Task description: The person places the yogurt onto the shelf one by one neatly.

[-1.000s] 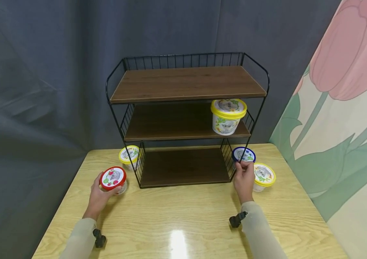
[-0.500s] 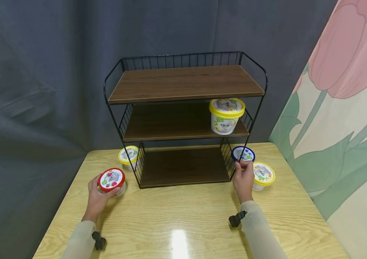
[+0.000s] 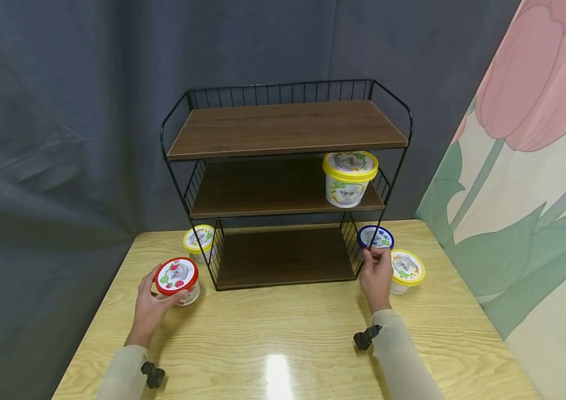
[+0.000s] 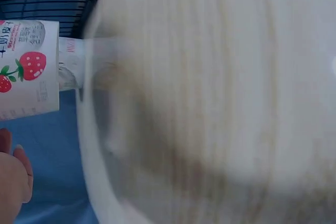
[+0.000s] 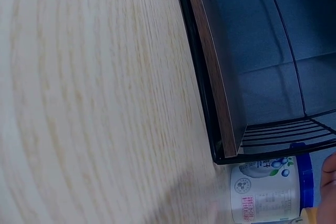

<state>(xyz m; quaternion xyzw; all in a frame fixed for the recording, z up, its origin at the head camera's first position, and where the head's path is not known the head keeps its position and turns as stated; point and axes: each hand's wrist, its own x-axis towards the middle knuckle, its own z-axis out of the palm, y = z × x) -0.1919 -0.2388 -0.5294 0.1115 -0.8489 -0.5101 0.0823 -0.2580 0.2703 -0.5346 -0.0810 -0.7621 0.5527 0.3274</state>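
My left hand (image 3: 149, 308) grips a white tub with a red lid (image 3: 176, 276), thumb on its near side and fingers round the left. Strawberries show on its side in the left wrist view, where its base appears raised off the table. A yellow-lidded tub (image 3: 199, 239) stands behind it. My right hand (image 3: 376, 280) pinches the front right post of a three-tier rack (image 3: 283, 258). Just behind these fingers is a blue-lidded tub (image 3: 376, 236), partly hidden; its blueberry print (image 5: 278, 169) shows in the right wrist view. Beside the hand stands another yellow-lidded tub (image 3: 406, 269).
A larger yellow-lidded tub (image 3: 350, 178) sits at the right end of the middle shelf (image 3: 263, 189). The top shelf (image 3: 287, 128) has a wire rail along its back. Dark cloth (image 3: 263, 39) hangs behind the wooden table (image 3: 243, 339); a tulip-patterned wall (image 3: 527, 166) borders the right.
The red-lidded tub, in my left hand, has shifted slightly right and appears a little higher than half a second ago. My right hand has stayed on the rack post.
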